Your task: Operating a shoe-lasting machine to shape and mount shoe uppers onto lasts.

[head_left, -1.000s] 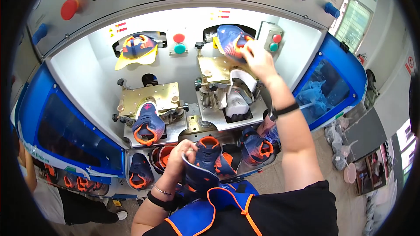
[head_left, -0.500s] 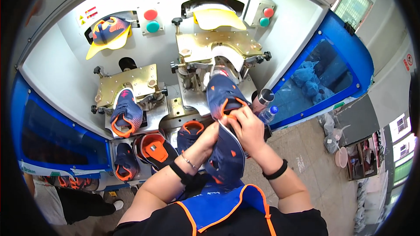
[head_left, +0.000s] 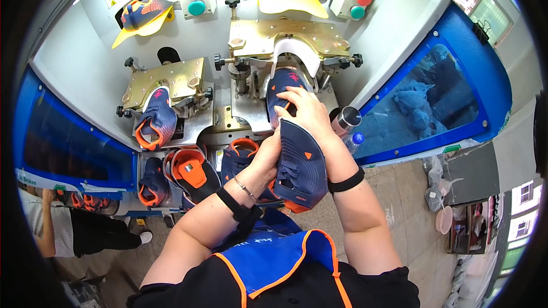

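Note:
A loose navy shoe upper with orange trim hangs in front of the machine. My left hand is closed on its left edge, with part of the fingers hidden behind it. A second navy upper with a pink mark sits on the right-hand mould, its toe under the brass clamp plate. My right hand grips this second upper at its opening, fingers curled over its top. The right wrist passes just behind the loose upper.
A third upper sits at the left clamp station. Several shoe uppers, among them one with an orange lining, lie on the ledge below. A steel cup and a blue-capped bottle stand right. Another person is at far left.
The second upper has moved away from me, up onto the right mould. My right hand went from a pinch beside my left hand to over this upper. The loose upper stays in my left hand.

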Demonstrator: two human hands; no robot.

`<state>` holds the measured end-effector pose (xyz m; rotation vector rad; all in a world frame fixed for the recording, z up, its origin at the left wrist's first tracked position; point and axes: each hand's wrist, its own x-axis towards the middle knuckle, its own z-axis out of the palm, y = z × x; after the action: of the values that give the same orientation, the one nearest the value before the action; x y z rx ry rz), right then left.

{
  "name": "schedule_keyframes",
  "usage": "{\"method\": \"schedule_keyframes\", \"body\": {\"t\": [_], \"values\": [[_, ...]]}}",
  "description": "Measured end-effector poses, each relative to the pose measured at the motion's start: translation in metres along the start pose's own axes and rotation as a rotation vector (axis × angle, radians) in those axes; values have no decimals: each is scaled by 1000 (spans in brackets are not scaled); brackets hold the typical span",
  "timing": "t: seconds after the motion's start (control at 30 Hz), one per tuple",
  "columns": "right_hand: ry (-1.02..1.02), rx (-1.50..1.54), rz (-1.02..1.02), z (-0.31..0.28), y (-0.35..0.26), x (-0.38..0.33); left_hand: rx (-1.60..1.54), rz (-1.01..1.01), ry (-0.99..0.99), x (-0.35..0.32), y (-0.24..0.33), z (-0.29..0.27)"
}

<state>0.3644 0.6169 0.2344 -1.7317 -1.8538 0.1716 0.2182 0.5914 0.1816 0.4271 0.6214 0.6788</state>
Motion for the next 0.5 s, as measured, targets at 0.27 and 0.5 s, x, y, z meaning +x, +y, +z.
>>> {"method": "schedule_keyframes", "body": {"t": [0.27, 0.5], "values": [[-6, -6, -10, 2, 7, 8, 59, 16, 60, 6, 1, -1], [-16, -17, 18, 3, 6, 8, 110, 20, 73, 10, 2, -7]]}}
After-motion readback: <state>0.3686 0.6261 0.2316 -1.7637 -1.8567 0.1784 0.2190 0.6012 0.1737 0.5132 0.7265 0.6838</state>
